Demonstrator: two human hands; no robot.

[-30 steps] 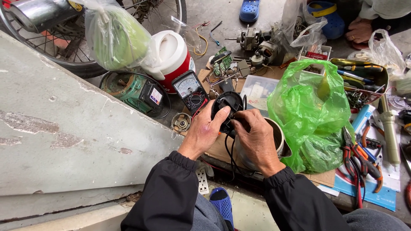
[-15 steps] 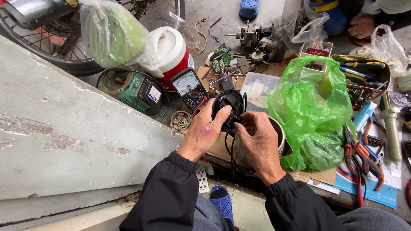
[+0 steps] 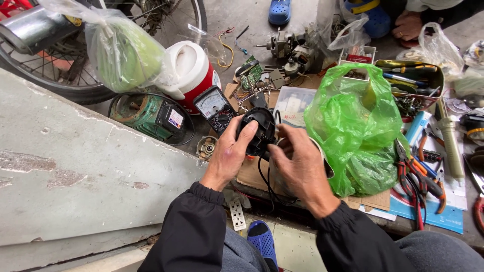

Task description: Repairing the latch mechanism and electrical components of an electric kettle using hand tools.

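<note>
2 hands, left hand (image 3: 229,153) gripping black casing (image 3: 257,132), right hand (image 3: 301,168) touching it

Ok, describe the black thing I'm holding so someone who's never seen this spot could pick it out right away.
Start at the big green plastic bag in the middle of the cluttered floor. Just left of it, the left hand and right hand hold a rounded black plastic casing between them. Unlike the flat dial meter behind it, it is domed, glossy, and trails a thin black cord.
</note>
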